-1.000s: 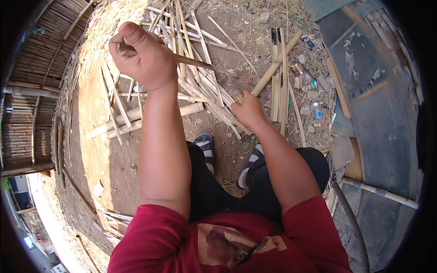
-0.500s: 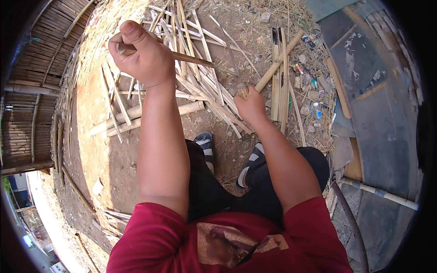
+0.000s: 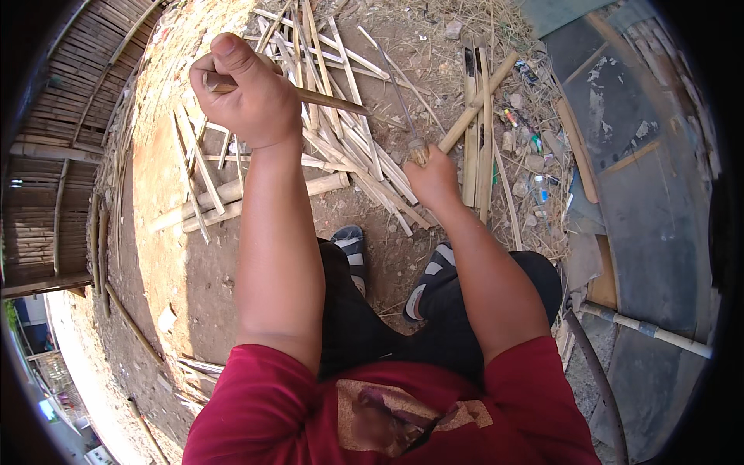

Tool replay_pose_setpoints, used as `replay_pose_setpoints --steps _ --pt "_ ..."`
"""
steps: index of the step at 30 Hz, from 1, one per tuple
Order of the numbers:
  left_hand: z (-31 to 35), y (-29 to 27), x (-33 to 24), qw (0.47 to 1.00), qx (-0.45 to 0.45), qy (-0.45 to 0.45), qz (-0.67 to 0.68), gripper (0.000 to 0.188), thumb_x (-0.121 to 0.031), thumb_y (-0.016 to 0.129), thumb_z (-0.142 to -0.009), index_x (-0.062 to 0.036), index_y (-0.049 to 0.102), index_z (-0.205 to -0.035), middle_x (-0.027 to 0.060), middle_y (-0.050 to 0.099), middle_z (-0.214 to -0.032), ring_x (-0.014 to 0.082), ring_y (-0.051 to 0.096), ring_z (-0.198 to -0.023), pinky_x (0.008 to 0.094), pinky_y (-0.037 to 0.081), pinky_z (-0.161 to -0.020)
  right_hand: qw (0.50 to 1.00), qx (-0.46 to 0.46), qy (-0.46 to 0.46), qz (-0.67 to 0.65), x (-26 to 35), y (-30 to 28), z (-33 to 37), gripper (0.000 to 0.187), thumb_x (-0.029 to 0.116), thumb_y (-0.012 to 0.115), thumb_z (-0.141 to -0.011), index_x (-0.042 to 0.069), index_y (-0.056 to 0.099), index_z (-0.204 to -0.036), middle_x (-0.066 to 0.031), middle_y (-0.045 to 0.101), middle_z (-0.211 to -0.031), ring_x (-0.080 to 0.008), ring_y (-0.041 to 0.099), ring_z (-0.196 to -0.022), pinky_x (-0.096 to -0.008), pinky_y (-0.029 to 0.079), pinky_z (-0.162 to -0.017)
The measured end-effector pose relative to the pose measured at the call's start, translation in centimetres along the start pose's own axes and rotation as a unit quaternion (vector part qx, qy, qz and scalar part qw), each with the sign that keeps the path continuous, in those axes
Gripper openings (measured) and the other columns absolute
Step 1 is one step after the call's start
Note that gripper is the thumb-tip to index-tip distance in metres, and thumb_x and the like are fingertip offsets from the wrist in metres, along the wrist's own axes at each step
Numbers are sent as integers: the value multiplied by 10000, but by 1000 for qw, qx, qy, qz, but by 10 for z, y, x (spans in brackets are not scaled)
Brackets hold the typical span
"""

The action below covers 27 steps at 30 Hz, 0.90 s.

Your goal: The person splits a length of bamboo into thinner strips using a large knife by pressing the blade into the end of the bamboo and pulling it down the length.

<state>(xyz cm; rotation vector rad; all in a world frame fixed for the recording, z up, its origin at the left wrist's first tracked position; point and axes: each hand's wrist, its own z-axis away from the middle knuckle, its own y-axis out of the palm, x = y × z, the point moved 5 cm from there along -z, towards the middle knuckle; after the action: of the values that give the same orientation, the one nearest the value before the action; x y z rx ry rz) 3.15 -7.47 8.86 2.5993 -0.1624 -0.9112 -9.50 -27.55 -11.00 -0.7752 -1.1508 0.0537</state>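
My left hand (image 3: 252, 97), raised at the upper left, is closed round a bamboo stick (image 3: 333, 101). One end of the stick pokes out past the thumb side; the rest points right, thinning toward its tip. My right hand (image 3: 434, 180) is wrapped round the handle of a long knife (image 3: 417, 149). Its narrow blade points away from me, up and slightly left, just beyond the stick's tip. Whether blade and stick touch, I cannot tell.
A heap of split bamboo strips (image 3: 349, 139) lies ahead, with bamboo poles (image 3: 310, 186) at its near left. A thicker bamboo pole (image 3: 480, 101) leans across upright-looking slats at right. Dark sheets (image 3: 651, 232) line the right side; a woven bamboo wall (image 3: 58, 209) stands left.
Both hands have shifted slightly to the right, with the stick and knife still in them. The knife blade has moved a little along with my right hand.
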Motion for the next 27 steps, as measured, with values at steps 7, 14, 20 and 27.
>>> replay_pose_setpoints --steps 7,14,20,27 --pt "2 6 1 999 1 14 35 482 -469 678 -983 -51 452 -903 -12 477 -604 40 399 -489 202 310 -470 991 -72 -96 -60 26 -19 11 455 197 692 -813 -51 630 -1190 -290 712 -978 -451 700 -952 -483 556 -848" --pt "6 8 0 1000 10 -3 25 459 -431 675 -995 -55 445 -866 -20 487 -621 41 430 -541 200 331 -513 1000 1 10 9 -4 8 2 448 194 671 -831 -48 617 -1205 -290 706 -1033 -447 682 -1030 -481 542 -895" --pt "4 3 7 999 30 36 23 461 -432 673 -997 -59 439 -859 -28 467 -618 30 413 -562 193 311 -522 983 -65 -90 -148 34 -23 12 459 203 674 -827 -51 626 -1207 -288 708 -1057 -432 686 -1022 -472 536 -892" --pt "5 8 3 1000 19 8 21 453 -452 651 -1004 -52 465 -900 0 491 -579 53 437 -494 207 331 -473 991 100 4 86 -9 24 10 490 215 681 -825 -48 619 -1233 -305 694 -1086 -440 670 -1068 -479 525 -946"
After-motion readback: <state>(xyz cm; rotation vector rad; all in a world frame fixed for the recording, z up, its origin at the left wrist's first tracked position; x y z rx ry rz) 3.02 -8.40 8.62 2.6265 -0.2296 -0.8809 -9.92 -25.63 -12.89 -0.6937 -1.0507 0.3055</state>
